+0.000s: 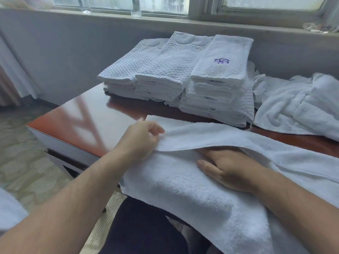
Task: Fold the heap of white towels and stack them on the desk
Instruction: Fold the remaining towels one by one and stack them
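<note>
Three stacks [161,70], one heap [297,105], one towel [183,184] — left hand [139,140] pinching, right hand [229,169] flat

Right hand [229,167] partly under towel [183,189]

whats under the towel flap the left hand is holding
The right hand lies flat on the towel, fingers reaching under the flap. Their tips are covered.

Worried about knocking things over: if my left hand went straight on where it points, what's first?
Probably the taller towel stack, beyond the flap your left hand grips; depth is unclear.
</note>
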Available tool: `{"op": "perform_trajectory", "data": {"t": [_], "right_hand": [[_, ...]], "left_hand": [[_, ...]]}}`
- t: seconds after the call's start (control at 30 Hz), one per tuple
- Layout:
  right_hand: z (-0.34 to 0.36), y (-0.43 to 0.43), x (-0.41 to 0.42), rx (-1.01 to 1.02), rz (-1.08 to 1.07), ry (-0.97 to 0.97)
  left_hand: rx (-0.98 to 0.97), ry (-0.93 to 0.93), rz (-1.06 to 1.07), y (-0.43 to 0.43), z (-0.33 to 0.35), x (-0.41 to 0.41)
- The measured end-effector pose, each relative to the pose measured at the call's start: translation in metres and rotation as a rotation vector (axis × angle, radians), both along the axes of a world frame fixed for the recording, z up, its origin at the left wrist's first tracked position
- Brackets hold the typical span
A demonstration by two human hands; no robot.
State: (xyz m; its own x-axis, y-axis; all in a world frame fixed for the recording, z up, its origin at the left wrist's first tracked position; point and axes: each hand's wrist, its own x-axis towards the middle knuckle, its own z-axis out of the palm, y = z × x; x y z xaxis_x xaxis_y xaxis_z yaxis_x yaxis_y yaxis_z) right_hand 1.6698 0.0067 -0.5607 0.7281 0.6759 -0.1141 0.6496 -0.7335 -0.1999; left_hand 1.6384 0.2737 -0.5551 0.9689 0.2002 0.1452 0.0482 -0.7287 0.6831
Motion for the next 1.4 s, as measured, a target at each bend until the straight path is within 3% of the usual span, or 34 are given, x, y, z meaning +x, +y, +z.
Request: {"op": "perform_trajectory", "data": {"t": [0.07, 0.2, 0.33, 0.5, 0.67, 0.8, 0.9, 1.03, 1.13, 1.3, 1.4], "right_hand": [[-0.001, 0.000, -0.001, -0.016, -0.019, -0.019], [0.005, -0.008, -0.009, -0.038, -0.088, -0.113], [0.010, -0.034, -0.023, -0.059, -0.304, -0.198], [0.017, -0.057, -0.036, -0.054, -0.488, -0.299], [0.023, -0.150, -0.065, 0.057, -1.001, -0.199], [0.018, -0.229, -0.076, -0.073, -1.288, -0.111], [0.009, -0.270, -0.070, -0.145, -1.328, -0.082], [-0.001, -0.312, -0.054, -0.252, -1.203, -0.095], [0.005, -0.328, -0.038, -0.068, -1.209, -0.115], [0.026, -0.344, -0.012, 0.697, -1.500, -0.040], [0.024, -0.345, 0.006, 0.657, -1.590, -0.160]], "left_hand": [[0.148, -0.085, 0.020, -0.001, -0.010, 0.000], [0.216, -0.155, 0.037, 0.003, -0.018, 0.004], [0.476, -0.166, 0.061, -0.009, -0.009, 0.005], [0.303, -0.185, -0.277, -0.113, 0.016, 0.005], [0.366, -0.243, -0.522, -0.213, 0.021, 0.010], [0.531, -0.287, -0.584, -0.280, 0.011, 0.025], [0.597, -0.265, -0.533, -0.304, -0.003, 0.029], [0.546, -0.355, -0.535, -0.304, -0.013, 0.029], [0.527, -0.356, -0.582, -0.301, -0.014, 0.028], [0.532, -0.309, -0.538, -0.303, -0.016, 0.028], [0.541, -0.330, -0.477, -0.304, -0.018, 0.029]]}}
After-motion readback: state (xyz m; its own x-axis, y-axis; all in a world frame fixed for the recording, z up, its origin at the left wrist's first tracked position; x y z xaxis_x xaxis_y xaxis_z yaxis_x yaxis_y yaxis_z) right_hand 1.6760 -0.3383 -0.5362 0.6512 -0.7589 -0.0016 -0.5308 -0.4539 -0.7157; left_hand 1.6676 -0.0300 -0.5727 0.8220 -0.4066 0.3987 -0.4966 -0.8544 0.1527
